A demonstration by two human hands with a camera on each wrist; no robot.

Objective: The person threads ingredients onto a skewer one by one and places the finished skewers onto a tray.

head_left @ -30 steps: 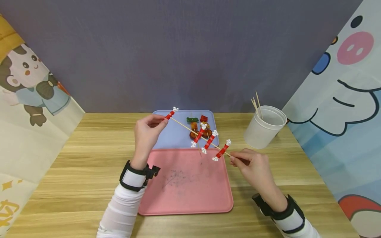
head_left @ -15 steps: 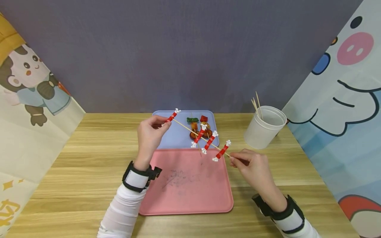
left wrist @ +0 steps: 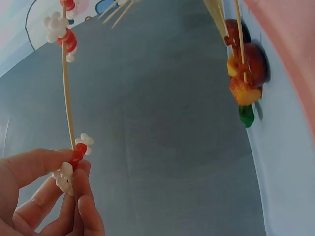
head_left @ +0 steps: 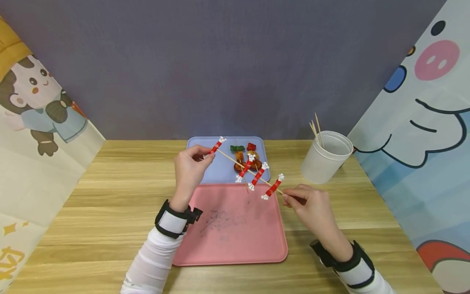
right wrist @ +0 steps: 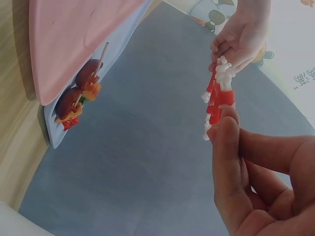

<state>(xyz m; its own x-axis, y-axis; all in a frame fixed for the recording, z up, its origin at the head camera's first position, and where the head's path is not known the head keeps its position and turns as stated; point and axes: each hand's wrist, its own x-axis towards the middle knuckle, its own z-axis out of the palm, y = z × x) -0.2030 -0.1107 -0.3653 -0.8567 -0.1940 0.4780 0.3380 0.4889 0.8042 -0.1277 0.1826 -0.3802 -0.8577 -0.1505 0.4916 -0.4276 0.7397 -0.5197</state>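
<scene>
A thin wooden skewer point(head_left: 229, 157) slants across the head view above the trays, bearing several red pieces with white knobbly ends. At its upper left end my left hand point(head_left: 189, 169) pinches one red piece point(left wrist: 78, 153) between thumb and fingers; the skewer's tip is hidden there. Farther along, spaced apart, sit a red piece point(head_left: 245, 168), another red piece point(head_left: 258, 176) and, closest to my right hand point(head_left: 310, 204), a third red piece point(head_left: 273, 187). My right thumb and fingers pinch the skewer's lower right end.
Behind, a blue tray point(head_left: 213, 175) carries food skewers with brown, orange, red and green pieces point(head_left: 239, 157). A pink tray point(head_left: 238, 245) lies in front of it. To the right stands a white tub point(head_left: 323, 163) with several bare skewers point(head_left: 318, 130). A grey panel point(head_left: 235, 73) rises behind the table.
My left hand has moved slightly right and down, bringing its red piece a little along the skewer toward the others. The right hand stays almost still.
</scene>
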